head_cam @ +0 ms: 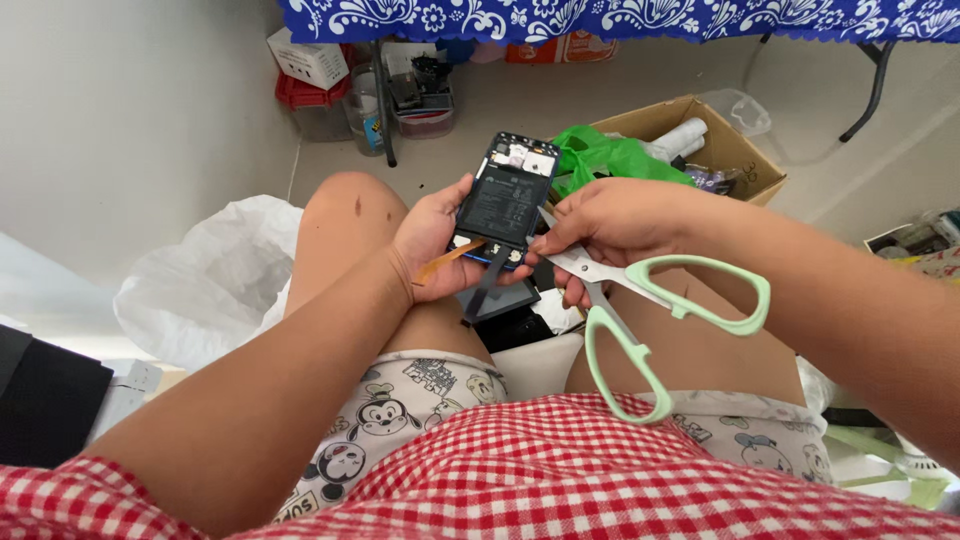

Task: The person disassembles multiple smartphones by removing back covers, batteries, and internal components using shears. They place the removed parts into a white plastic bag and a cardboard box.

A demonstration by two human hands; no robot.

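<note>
Left hand (432,232) grips opened phone (508,200); right hand (610,225) clamps closed scissors (640,320) by the blades.
Back cover off, battery exposed; I see an orange ribbon (448,262) loose below, blade tip at phone's edge.

front: bare floor (620,80) is left open up to the cardboard box (745,165) | left: room is taken by a white plastic bag (205,280) | below: hands are hemmed in by knees, dark parts (510,310) wedged between
</note>
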